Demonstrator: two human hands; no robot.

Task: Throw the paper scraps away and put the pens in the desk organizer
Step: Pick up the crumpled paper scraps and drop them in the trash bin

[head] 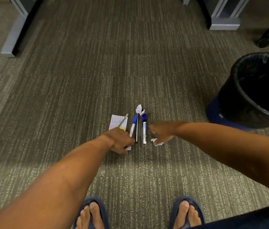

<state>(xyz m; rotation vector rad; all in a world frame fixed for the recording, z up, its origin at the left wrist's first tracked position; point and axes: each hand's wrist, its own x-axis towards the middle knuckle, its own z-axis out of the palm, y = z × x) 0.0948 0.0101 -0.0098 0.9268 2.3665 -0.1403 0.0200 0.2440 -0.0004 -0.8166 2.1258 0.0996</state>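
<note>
Reaching down to the carpet point(64, 96): left hand point(119, 141) curled over a paper scrap point(128, 148), right hand point(161, 133) fingering another scrap point(157, 142), grip unclear. Between them, two blue markers point(144, 129) and a thin pen point(137, 129); beyond the right hand, black bin point(239, 90).

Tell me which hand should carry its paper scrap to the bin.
Right. The right hand is already over a paper scrap, and the black bin stands on that side.
</note>
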